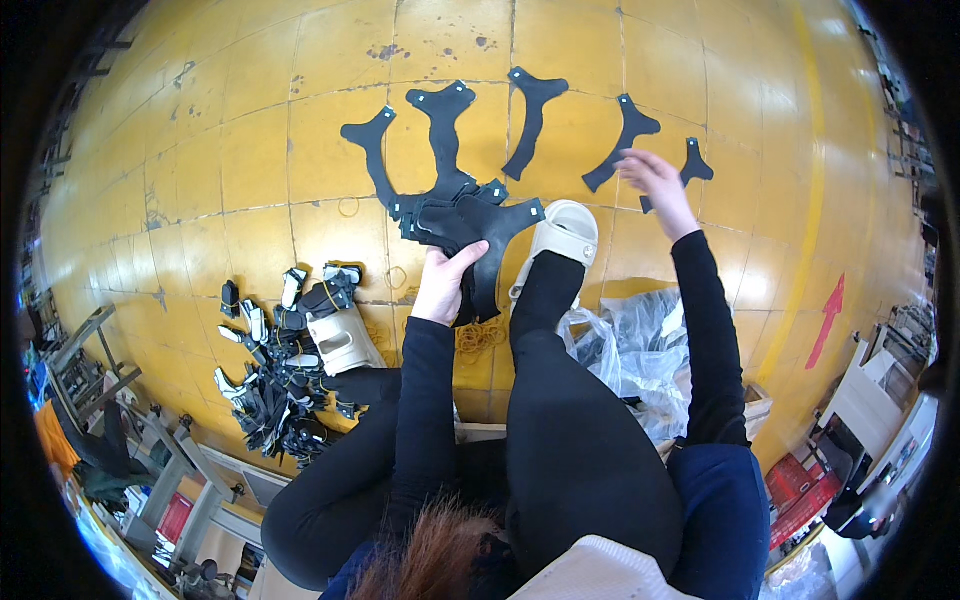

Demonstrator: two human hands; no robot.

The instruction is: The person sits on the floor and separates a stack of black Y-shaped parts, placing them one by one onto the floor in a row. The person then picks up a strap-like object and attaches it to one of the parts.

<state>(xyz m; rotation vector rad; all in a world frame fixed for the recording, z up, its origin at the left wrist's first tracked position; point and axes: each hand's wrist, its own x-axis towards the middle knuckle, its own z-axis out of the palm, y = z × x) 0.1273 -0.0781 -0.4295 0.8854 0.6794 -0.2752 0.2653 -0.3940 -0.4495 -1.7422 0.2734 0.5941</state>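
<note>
Nearest the body, the left hand (443, 287) is closed around a stack of black cut pieces (470, 228). The thumb lies over the front and the fingers wrap behind, so the grip is clamped on the lower end of the stack. The pieces fan up and away from the palm, their long axes pointing toward the far side of the yellow tiled floor (250, 150). Their top edges spread left and right like a hand of cards. They are flat, thin, matt black shapes with a narrow stem and a flared, forked end.

Just right of the stack a white sandal (560, 238) rests on the floor, on an outstretched leg.

Farther out, the right hand (652, 180) reaches forward with fingers spread and slightly bent. Its fingertips are at the lower end of a single black piece (628, 135) lying flat on the tiles; whether they pinch it or only touch it I cannot tell. That piece runs diagonally, its flared end away from the person. The right hand is far nearer to it than the left.

It belongs to a row of like pieces (445, 130) laid apart across the far floor. One small piece (692, 165) lies just right of the hand.

A heap of black and white parts (285, 360) lies at the near left, and crumpled clear plastic bags (630, 350) at the near right.
</note>
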